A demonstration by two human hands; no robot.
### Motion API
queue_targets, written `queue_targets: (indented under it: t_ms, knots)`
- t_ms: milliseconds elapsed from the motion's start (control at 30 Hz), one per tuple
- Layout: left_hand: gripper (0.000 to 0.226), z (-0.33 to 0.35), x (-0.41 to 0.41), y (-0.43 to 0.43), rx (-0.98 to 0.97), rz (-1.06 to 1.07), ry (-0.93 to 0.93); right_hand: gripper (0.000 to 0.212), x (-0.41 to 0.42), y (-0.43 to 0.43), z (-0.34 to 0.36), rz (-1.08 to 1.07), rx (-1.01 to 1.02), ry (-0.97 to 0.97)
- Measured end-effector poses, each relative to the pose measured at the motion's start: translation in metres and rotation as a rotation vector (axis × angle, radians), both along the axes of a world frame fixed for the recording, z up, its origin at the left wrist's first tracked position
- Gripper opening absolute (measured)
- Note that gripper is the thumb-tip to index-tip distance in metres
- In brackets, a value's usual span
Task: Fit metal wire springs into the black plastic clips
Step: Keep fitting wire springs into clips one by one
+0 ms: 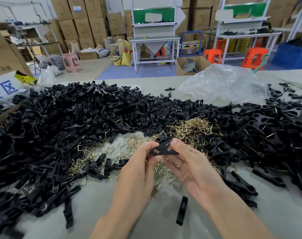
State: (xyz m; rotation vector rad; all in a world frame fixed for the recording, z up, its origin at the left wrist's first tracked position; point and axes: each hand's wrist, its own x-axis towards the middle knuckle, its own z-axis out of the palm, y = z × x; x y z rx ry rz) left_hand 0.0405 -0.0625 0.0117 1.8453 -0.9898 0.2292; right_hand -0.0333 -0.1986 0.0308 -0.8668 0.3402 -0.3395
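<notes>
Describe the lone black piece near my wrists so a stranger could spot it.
The grey table is heaped with black clips. Between the forearms, nearer than the left hand and right hand, is a bare patch. One straight black piece lies there alone, touching no pile.

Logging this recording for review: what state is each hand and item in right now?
Held clip: lifted off the table.
Left hand: pinching that clip.
Right hand: gripping the same clip.
Wire springs: loose heap, lying flat.
Black clip pieces: piled loose, unheld.
Plastic bag: crumpled, lying down.
</notes>
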Motion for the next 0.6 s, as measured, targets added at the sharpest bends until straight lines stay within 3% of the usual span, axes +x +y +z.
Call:
queue_targets:
  t_ms: [200, 300, 433, 533, 600]
  knots:
    - [0.033, -0.004, 0.004, 0.002, -0.018, 0.004, 0.050, 0.017, -0.003, 0.004, 0.002, 0.132, 0.067, -0.019]
    - [0.031, -0.001, 0.003, 0.001, -0.070, -0.024, 0.089, 0.029, -0.003, 0.005, -0.001, 0.212, 0.155, -0.053]
    - [0.019, 0.004, -0.006, -0.005, -0.217, -0.212, 0.337, 0.040, -0.002, 0.008, -0.002, 0.323, 0.147, -0.166]
    - [0.019, 0.004, -0.010, -0.006, -0.216, -0.305, 0.409, 0.058, -0.004, 0.006, -0.003, 0.379, 0.150, -0.227]
    - [0.021, 0.004, -0.011, -0.007, -0.208, -0.339, 0.448, 0.054, -0.004, 0.006, -0.002, 0.387, 0.086, -0.237]
